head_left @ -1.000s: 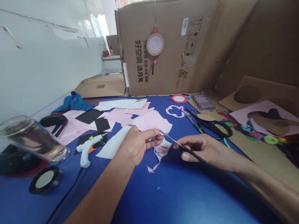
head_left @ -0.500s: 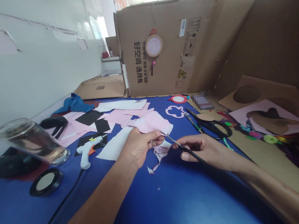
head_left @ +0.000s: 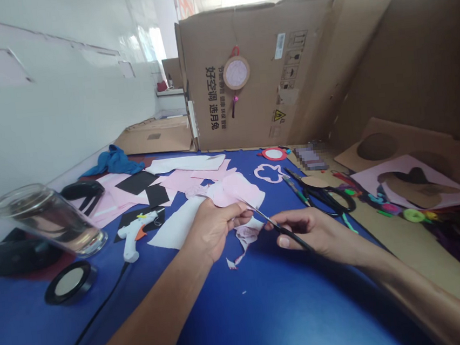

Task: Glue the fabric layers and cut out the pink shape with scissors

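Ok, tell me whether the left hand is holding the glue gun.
No: the left hand holds pink paper, while the glue gun lies apart from it.

On our worktop (head_left: 285, 319), a glue gun (head_left: 130, 240) lies left of our left hand (head_left: 215, 225), with a drinking glass (head_left: 61, 221) farther left. Scissors (head_left: 325, 196) lie beyond our right hand (head_left: 311, 232). Paper sheets (head_left: 182, 179) spread behind our left hand; at the back stands a cardboard panel (head_left: 263, 112), a pendant (head_left: 236, 74) hanging before it.

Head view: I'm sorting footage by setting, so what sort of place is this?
Likely a craft workspace: the table has a glue gun, scissors and pink paper.
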`<state>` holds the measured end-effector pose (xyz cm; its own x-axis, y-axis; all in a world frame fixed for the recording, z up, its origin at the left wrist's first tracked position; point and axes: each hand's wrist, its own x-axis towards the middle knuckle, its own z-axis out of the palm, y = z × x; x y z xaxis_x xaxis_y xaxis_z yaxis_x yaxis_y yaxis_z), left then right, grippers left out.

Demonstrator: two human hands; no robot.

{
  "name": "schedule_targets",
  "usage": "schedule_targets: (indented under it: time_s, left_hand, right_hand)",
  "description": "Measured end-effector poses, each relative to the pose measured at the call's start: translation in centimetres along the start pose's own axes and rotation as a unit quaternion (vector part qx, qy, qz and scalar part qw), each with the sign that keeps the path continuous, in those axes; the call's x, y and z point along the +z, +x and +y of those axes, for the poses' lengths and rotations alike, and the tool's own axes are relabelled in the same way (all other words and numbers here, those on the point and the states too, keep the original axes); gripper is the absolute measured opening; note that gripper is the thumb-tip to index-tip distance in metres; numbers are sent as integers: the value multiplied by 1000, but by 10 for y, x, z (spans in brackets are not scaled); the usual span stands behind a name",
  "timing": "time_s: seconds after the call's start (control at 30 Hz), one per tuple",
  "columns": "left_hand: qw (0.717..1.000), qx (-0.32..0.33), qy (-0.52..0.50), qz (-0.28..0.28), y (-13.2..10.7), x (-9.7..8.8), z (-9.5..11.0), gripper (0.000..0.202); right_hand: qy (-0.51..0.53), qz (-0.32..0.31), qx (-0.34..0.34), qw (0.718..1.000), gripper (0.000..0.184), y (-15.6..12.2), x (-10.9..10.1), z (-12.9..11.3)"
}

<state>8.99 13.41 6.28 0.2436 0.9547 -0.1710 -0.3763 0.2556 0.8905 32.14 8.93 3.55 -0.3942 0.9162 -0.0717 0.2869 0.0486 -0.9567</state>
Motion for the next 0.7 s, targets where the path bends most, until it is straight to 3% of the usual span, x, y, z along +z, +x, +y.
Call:
schedule_targets:
  time_s: [0.4, 0.53, 0.7]
  left_hand:
    - [1000, 1, -3, 2, 1, 1, -2, 11]
    - [999, -29, 14, -7, 3, -3, 3, 8]
    - [997, -73, 12, 13, 8, -11, 12, 21]
  right_hand:
    - [12, -11, 7, 1000, 45, 2, 0, 2]
    - [7, -13, 0, 1000, 42, 2, -2, 4]
    - [15, -21, 14, 1000, 44, 3, -2, 5]
